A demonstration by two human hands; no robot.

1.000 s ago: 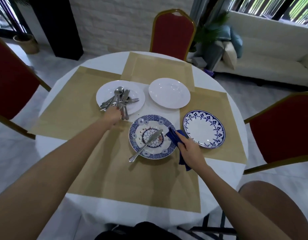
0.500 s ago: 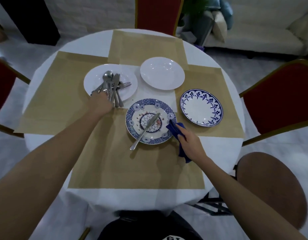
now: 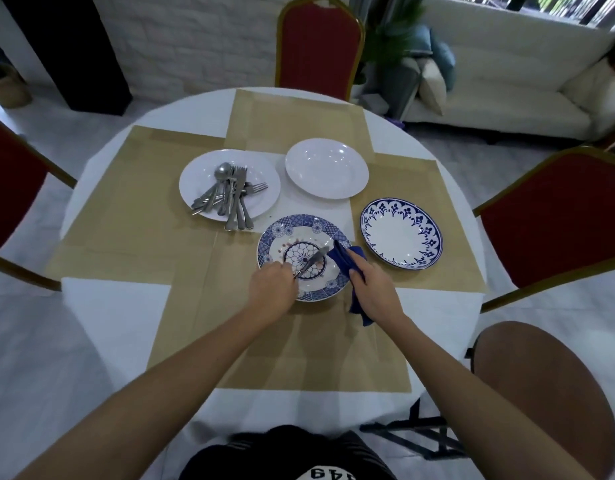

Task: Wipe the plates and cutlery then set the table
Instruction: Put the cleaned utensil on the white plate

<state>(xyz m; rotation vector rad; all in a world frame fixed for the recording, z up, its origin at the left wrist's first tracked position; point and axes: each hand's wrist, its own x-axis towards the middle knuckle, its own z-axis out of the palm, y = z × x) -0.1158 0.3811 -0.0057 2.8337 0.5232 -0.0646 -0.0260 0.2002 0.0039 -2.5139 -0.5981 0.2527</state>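
Observation:
A blue-patterned plate (image 3: pixel 299 233) with reddish specks lies in front of me on a tan placemat. My left hand (image 3: pixel 273 294) grips the handle of a table knife (image 3: pixel 314 259) whose blade lies over the plate's centre. My right hand (image 3: pixel 375 292) holds a dark blue cloth (image 3: pixel 344 259) at the plate's right rim. A white plate (image 3: pixel 198 178) at the back left carries a pile of cutlery (image 3: pixel 230 199), several forks, spoons and knives. A white bowl-plate (image 3: pixel 327 168) and a blue-rimmed white plate (image 3: pixel 401 233) lie to the right.
The round table (image 3: pixel 108 317) has a white cloth and tan placemats (image 3: pixel 133 216). Red chairs stand at the far side (image 3: pixel 318 46), left (image 3: pixel 8 188) and right (image 3: pixel 558 213). A brown stool (image 3: pixel 545 403) is near my right arm. A sofa (image 3: pixel 507 81) is beyond.
My left hand left the cutlery plate, moved right to the patterned plate and took hold of the knife handle. The right hand stays at the rim with the cloth.

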